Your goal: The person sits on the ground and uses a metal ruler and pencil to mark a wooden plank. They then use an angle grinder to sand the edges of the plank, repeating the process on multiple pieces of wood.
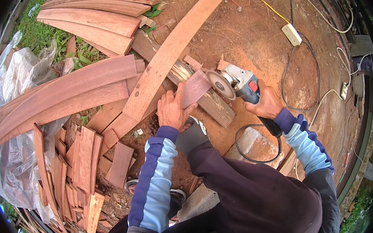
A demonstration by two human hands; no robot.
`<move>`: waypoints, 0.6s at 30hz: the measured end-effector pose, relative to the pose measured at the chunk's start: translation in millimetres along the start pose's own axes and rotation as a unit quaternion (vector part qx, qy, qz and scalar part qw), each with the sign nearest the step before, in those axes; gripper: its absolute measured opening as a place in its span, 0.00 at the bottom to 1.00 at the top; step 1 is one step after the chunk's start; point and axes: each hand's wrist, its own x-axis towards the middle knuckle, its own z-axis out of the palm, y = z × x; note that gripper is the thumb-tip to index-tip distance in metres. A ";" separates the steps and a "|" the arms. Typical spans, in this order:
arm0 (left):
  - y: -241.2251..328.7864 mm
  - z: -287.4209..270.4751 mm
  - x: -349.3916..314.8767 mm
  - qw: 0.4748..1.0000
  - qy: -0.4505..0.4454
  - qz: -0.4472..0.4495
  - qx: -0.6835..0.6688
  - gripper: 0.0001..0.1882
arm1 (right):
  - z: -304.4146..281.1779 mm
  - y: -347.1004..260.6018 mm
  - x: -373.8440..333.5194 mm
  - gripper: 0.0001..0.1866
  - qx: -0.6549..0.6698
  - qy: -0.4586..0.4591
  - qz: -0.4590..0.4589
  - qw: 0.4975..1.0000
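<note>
1. site: the work area was outdoors, on bare reddish ground (229, 36), with grass at the upper left and a clear plastic sheet (21, 75) along the left side.
2. stock: curved boards (88, 21) lay stacked at the upper left, a pile of offcuts (86, 156) occupied the lower left, and a long plank (170, 48) slanted across the upper middle.
3. services: a pale socket block (291, 34) lay at the upper right, with dark cable beside it.
4. workpiece: a short wooden piece (195, 88) was found near the centre, over a weathered beam (216, 106). its far end met the view of the grinding disc (221, 86); actual contact could not be confirmed.
5. left hand (172, 111): grasping the near end of the piece, index finger along one edge.
6. right hand (266, 101): clenched around the rear of an angle grinder (242, 79).
7. handling, workpiece: judged light and stiff, possibly slick with dust and prone to splintering at its edges; the near end, away from the disc, appeared the proper hold.
8. handling, grinder: judged heavy and rigid, its weight toward the head; a firm hold on the body, clear of the disc, seemed required.
</note>
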 end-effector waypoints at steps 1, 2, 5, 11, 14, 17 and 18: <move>0.0 -0.3 0.0 1.000 0.000 0.000 0.001 0.43 | 0.1 0.1 0.3 0.31 0.000 0.001 -0.001 1.000; -0.2 -0.1 -0.1 1.000 -0.001 -0.001 0.001 0.43 | 0.2 0.0 0.6 0.31 0.000 0.001 -0.001 1.000; -0.4 0.1 0.0 1.000 -0.004 -0.003 0.002 0.43 | -1.9 -1.4 0.8 0.31 0.002 -0.004 0.002 1.000; -1.0 0.9 0.0 1.000 -0.009 -0.005 0.005 0.43 | -0.6 2.0 1.7 0.31 0.007 -0.008 0.006 1.000; -0.6 0.9 0.5 1.000 -0.015 -0.008 0.004 0.43 | -0.1 3.7 1.6 0.31 0.003 -0.013 0.009 1.000; 0.0 0.1 0.6 1.000 -0.017 -0.009 0.004 0.43 | 0.3 4.3 1.4 0.32 0.004 -0.013 0.007 1.000; 0.2 -0.1 0.6 1.000 -0.016 -0.009 0.004 0.43 | 0.3 4.5 1.5 0.32 0.005 -0.012 0.006 1.000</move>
